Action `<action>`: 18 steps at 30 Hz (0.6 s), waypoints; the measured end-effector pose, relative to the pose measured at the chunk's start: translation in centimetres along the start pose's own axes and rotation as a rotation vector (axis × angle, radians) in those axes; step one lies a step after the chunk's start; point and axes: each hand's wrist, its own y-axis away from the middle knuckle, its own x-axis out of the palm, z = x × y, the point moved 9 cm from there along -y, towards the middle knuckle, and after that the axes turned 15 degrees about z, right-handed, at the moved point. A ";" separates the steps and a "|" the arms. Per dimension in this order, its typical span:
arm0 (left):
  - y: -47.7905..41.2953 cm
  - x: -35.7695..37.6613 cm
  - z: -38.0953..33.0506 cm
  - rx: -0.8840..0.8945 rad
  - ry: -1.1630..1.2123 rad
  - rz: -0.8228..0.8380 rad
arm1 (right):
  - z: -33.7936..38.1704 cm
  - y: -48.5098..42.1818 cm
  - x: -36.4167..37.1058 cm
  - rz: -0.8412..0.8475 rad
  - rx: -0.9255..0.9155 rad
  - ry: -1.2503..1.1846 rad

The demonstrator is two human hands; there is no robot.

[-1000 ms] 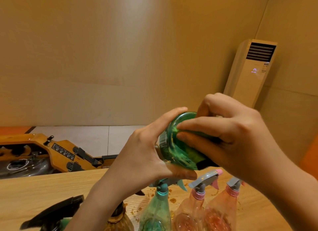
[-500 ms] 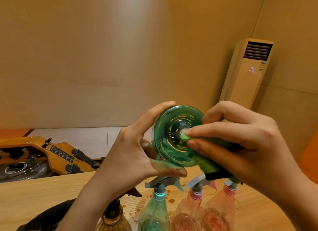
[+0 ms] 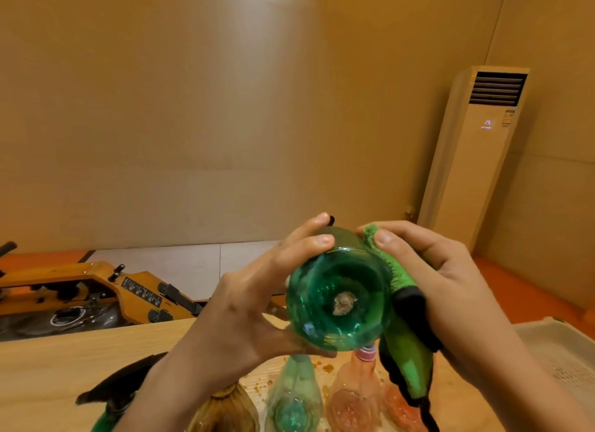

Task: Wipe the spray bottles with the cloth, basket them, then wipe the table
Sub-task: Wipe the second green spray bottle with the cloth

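Your L hand (image 3: 251, 302) grips the green spray bottle (image 3: 338, 290): fingers curled over the top, thumb underneath, base turned toward the cam. Your R hand (image 3: 450, 277) is clamped on the green cloth (image 3: 404, 278) w/ black edging, pressing it against the bottle's rt side; the rest of the cloth hangs down past the bottle. The bottle is held up in the air above the wooden table (image 3: 48, 367), not touching it.

Below it on the table:
- teal bottle (image 3: 296, 396)
- pink bottle (image 3: 354, 389) just beside it
- amber bottle (image 3: 225, 409) to the left
- black trigger head (image 3: 122, 383) at lower left
- orange-brown droplets (image 3: 325, 367) btw the bottles

The white perforated basket (image 3: 553, 351) sits at far rt, apart from the held bottle. A standing AC unit (image 3: 483, 148) is by the rt wall, and an orange machine (image 3: 96, 290) is on the floor at left.
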 end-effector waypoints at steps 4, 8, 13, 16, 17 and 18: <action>0.2 0.6 -1.0 -0.002 -0.058 0.026 | 0.1 1.0 0.0 0.012 0.017 -0.034; 0.4 1.8 -1.7 -0.037 -0.007 0.051 | -0.5 1.8 -0.5 0.009 0.024 -0.073; 0.9 4.1 -2.0 -0.133 0.172 0.075 | -0.9 2.8 -1.4 -0.051 -0.008 -0.132; 0.9 5.1 -2.2 -0.132 0.346 -0.022 | -1.2 3.6 -1.8 -0.084 -0.031 -0.107; 1.0 5.3 -1.9 -0.156 0.386 -0.079 | -1.5 3.8 -1.8 -0.088 -0.029 -0.113; 1.2 5.5 -1.5 -0.186 0.411 -0.133 | -1.8 4.1 -1.8 -0.089 -0.025 -0.121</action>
